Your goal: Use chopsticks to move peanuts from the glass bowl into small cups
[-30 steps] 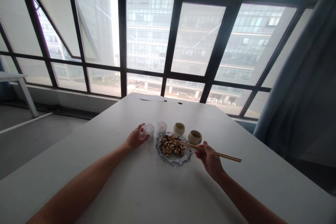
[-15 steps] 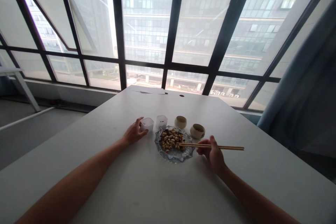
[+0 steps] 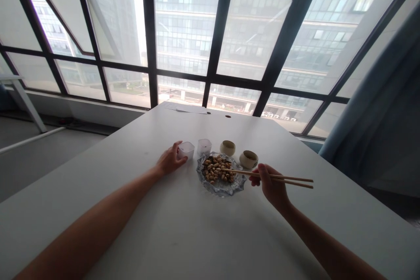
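Observation:
A scalloped clear glass dish (image 3: 226,191) on the table holds a heap of peanuts (image 3: 215,166) with some darker bits among them. My right hand (image 3: 271,183) is closed around a pair of wooden chopsticks (image 3: 292,178), whose tips reach into the peanuts. Whether the tips grip a nut is too small to tell. My left hand (image 3: 171,159) has its thumb and fingers around the near left side of a translucent plastic cup (image 3: 186,151). Just right of it stands a second plastic cup (image 3: 204,146) with something small and dark inside.
Two beige round cups, one (image 3: 227,148) behind the dish and another (image 3: 248,159) near my right hand, stand on the white table (image 3: 197,236). Flat papers (image 3: 187,109) lie at its far end before the windows. A blue curtain (image 3: 370,92) hangs at right.
The chopsticks' rear ends have spread apart, and my right hand has turned slightly. My left hand stays at the plastic cup. The whole view has shifted a little.

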Tool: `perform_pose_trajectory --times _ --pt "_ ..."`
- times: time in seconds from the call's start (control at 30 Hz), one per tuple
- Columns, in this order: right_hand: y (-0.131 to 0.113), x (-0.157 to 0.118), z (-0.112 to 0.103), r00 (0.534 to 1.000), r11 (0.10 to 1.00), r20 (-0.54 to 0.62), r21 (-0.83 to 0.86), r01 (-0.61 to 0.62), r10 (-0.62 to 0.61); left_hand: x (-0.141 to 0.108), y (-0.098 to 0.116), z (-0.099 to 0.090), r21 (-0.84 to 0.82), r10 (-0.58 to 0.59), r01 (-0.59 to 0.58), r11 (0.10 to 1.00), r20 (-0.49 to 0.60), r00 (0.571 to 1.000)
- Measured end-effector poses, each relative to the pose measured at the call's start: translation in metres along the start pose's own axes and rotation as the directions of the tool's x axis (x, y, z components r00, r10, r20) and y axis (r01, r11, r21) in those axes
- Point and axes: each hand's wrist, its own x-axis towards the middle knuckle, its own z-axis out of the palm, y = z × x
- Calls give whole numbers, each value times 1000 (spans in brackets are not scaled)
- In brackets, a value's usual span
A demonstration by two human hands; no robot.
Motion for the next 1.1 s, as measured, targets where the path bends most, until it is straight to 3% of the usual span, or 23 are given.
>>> perform_pose_trajectory --times 0.13,0.3,0.47,0.63,0.8,0.87,0.97,1.1 --pt "-20 -1 -1 962 960 198 -173 221 -186 -1 3 -1 21 -14 14 1000 3 1000" --pt "-36 8 18 842 858 436 -247 451 -317 -3 5 -2 39 -6 6 999 -20 1000" --pt "-40 19 38 769 869 581 -203 452 -264 5 9 3 43 -21 23 999 -47 999" --pt "-42 26 35 761 879 603 -196 434 -241 13 12 10 -20 -21 21 1000 -27 999" --pt "-43 32 26 846 884 458 -227 409 -273 12 11 9 -70 -40 40 997 4 999" --pt "-41 32 26 824 846 467 -250 471 -321 12 11 7 -72 -44 45 996 8 999" --pt "-34 30 30 747 783 540 -235 576 -387 11 14 6 -65 -48 48 997 9 999" --pt "-23 28 35 696 762 569 -177 624 -438 11 18 3 -70 -71 74 995 37 997"
